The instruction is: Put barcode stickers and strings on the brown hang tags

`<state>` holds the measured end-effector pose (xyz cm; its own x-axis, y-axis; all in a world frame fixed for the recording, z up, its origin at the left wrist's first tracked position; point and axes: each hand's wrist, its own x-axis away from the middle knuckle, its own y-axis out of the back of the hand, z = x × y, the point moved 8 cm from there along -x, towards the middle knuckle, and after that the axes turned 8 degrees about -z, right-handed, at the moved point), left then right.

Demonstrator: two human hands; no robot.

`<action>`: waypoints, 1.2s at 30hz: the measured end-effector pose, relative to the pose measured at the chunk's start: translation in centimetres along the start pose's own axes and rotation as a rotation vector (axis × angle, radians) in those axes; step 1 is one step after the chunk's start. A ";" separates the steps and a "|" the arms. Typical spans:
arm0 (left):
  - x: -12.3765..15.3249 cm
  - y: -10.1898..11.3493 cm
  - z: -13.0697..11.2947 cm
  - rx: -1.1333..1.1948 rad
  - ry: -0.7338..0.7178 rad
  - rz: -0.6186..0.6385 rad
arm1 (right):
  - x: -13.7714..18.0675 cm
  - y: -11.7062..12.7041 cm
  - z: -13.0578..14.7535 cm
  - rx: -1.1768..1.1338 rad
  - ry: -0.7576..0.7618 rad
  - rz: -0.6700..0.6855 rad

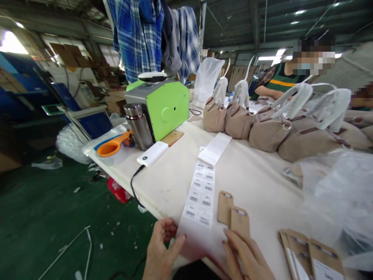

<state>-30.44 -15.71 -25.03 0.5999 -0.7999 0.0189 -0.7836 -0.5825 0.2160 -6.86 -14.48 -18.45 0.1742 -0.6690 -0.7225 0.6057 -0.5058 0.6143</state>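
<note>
A long strip of barcode labels (201,190) runs down the white table towards me, its near end bare backing paper. My left hand (161,249) is at the strip's left edge, fingers curled and thumb against the backing. On the other side my right hand (247,256) has its fingers stretched out by the strip's right edge, with nothing visible in them. Just beyond those fingers lie two brown card tags (225,208), one partly over the other. A folded white stack (216,149) rests on the strip's far end. More brown tags (325,256), some bearing white labels, lie at the lower right.
Several beige handbags (269,132) with wrapped handles line the table's far side. A green machine (171,111), a steel flask (139,128), a white power bank (153,154) with cable and an orange tape dispenser (109,148) stand left. Clear plastic (335,194) lies right; a co-worker (279,83) is beyond.
</note>
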 end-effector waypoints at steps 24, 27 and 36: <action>5.0 -6.4 -2.3 0.649 0.729 0.870 | 1.8 -4.0 3.4 -0.247 -0.225 0.082; 4.5 -6.0 -2.9 0.548 0.605 0.865 | 1.8 -4.0 3.2 -0.297 -0.255 0.081; 4.0 -6.3 -3.2 0.560 0.553 0.853 | 0.6 -3.6 3.0 -0.436 -0.373 0.086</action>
<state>-22.60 -14.81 -23.21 -0.2771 -0.8718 0.4039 -0.8464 0.0225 -0.5321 -11.25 -14.75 -20.14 -0.0005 -0.8844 -0.4667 0.8790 -0.2229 0.4214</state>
